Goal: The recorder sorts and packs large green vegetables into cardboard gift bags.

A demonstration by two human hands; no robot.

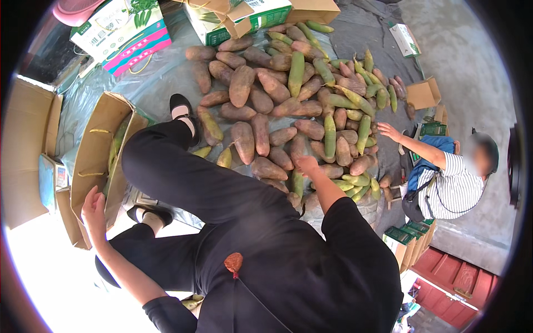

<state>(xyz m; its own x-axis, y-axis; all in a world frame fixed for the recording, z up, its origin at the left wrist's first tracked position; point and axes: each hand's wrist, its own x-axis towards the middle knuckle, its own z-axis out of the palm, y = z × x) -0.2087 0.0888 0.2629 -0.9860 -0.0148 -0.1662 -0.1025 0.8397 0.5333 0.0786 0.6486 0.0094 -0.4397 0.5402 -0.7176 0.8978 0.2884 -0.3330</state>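
A broad heap of thick, cucumber-like vegetables covers the floor covering in front of me, some reddish-brown and others green. My right hand (307,165) reaches into the near side of the heap with curled fingers. It meets the lower end of a brown vegetable (298,145), and a green one (297,183) lies just below it. What the fingers hold, if anything, is hidden. Off to the left, my left hand (93,211) is raised with loosely bent fingers and nothing in it. It is beside an open cardboard box (91,141) containing green vegetables (116,141).
At the right a person in a striped shirt (452,188) stretches a hand (390,132) toward the heap. Green-and-white cartons (400,238) stand near that person. More boxes (244,25) line the back, with a pink-striped carton (125,36) at back left.
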